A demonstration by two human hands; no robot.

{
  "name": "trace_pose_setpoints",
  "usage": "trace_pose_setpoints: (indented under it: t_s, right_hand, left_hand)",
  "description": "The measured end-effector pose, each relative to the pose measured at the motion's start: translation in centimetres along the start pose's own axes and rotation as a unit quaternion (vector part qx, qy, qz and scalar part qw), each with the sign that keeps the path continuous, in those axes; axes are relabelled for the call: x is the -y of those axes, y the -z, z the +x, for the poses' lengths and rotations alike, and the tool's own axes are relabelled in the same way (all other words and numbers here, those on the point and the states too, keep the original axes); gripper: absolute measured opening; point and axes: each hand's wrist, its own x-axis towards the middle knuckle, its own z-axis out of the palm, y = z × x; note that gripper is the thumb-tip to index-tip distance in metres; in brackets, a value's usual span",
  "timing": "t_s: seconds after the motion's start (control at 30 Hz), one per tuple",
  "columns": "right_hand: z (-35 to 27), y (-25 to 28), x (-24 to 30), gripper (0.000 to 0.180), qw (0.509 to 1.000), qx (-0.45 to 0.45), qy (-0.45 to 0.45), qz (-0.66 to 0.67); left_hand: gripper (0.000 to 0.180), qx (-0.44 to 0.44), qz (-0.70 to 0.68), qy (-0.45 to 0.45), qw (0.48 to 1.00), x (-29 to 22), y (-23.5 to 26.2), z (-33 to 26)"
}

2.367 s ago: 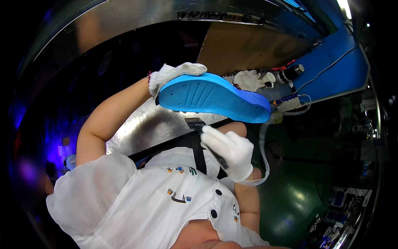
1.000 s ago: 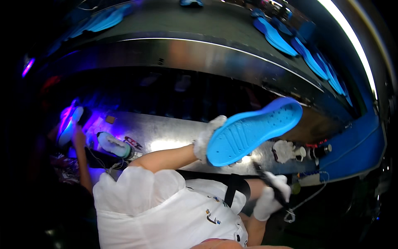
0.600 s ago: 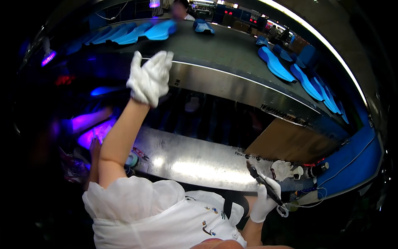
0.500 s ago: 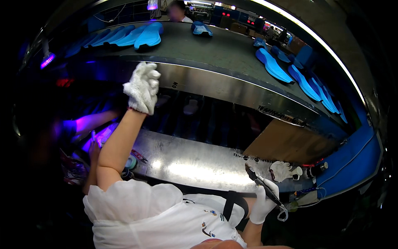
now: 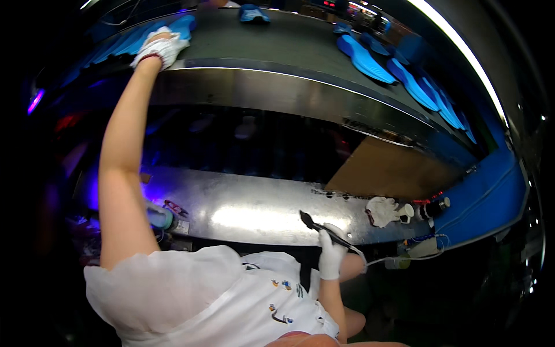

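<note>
Desk middle is bare steel, hands pass freely. Right end blocked: spare glove, small bottles, brown board. Left end cluttered near a bottle. Far conveyor: blue soles crowd right side.

One head-worn fisheye view looks steeply down and forward over the person's chest, close to the steel table

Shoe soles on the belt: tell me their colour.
Bright blue shoe soles, seen best in the head view.
</note>
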Motion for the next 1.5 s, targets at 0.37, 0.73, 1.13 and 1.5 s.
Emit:
trace_pose_setpoints:
  t_s: [0.37, 0.73, 1.13, 1.5]
  right_hand:
    - [0.6, -0.1, -10.4, 0.028, 0.959, 0.032, -0.205, 0.191]
    - [0.6, 0.3, -13.5, 0.026, 0.938, -0.007, -0.223, 0.266]
    - [0.6, 0.7, -11.9, 0.026, 0.924, -0.027, -0.245, 0.292]
    - [0.9, 1.0, -13.1, 0.027, 0.913, -0.023, -0.246, 0.323]
  left_hand:
    - [0.056, -0.178, -0.112, -0.345, 0.915, -16.5, -1.9, -3.8]
    - [0.036, 0.006, -0.035, -0.501, 0.865, -40.4, -2.9, -6.9]
    - [0.043, -0.125, -0.214, -0.435, 0.866, -8.3, -2.8, -4.3]
    - [0.04, -0.213, -0.245, -0.505, 0.8, -26.7, 1.1, -11.1]
